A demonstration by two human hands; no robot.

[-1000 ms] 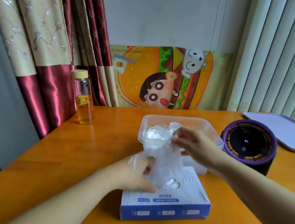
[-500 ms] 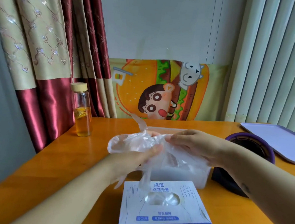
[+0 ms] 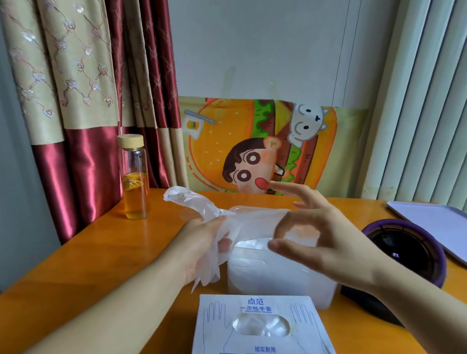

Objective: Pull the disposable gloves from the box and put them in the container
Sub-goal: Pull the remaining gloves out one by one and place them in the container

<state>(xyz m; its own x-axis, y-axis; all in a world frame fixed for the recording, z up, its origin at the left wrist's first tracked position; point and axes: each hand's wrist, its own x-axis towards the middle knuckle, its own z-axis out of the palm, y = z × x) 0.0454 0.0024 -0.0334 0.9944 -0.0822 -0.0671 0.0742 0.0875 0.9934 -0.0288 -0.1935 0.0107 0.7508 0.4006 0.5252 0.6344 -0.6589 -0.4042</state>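
Right hand (image 3: 333, 240) has opened, fingers spread; left hand (image 3: 201, 247) clutches glove (image 3: 194, 201).

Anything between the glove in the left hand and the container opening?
No lid or object. The glove, gripped by the left hand, is at the left rim of the container; only the open right hand hovers over the opening.

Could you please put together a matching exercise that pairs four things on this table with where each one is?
Things:
1. glove
2. glove box
3. glass bottle
4. tray

Places:
A. far right of the table
B. near edge, in front of the clear container
C. gripped by the left hand
D. beside the curtain

Pairs: 1-C; 2-B; 3-D; 4-A
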